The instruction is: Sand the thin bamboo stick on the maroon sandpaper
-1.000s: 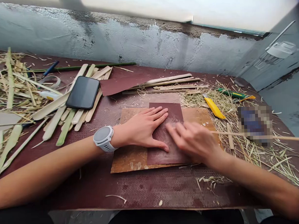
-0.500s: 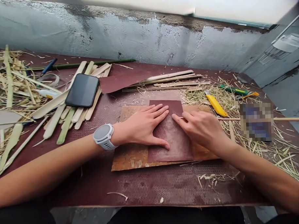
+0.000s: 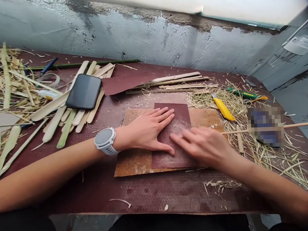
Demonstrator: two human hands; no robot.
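Note:
My left hand (image 3: pixel 149 130), a grey watch on its wrist, lies flat with fingers spread on a dark reddish-brown sheet of sandpaper (image 3: pixel 181 116). Pale scuff marks show on the sheet, and beneath it is a flat wooden board (image 3: pixel 132 162). Over the right part of the sandpaper, my right hand (image 3: pixel 207 144) is closed on a thin wooden stick (image 3: pixel 299 125). The stick runs out to the right past the hand; its near end is hidden by the fingers, which are slightly blurred.
A phone (image 3: pixel 83 91) rests on bamboo strips at the left, beside a heap of shavings (image 3: pixel 15 80). Behind the board lie another brown sheet (image 3: pixel 125 83) and more strips (image 3: pixel 178 79). Yellow (image 3: pixel 223 108) and green (image 3: pixel 244 93) cutters lie among shavings at right, near a blurred-out item (image 3: pixel 265 126).
My right hand has slid toward me and slightly left across the sandpaper, and the stick has tilted with it. The left hand stays pressed in the same place.

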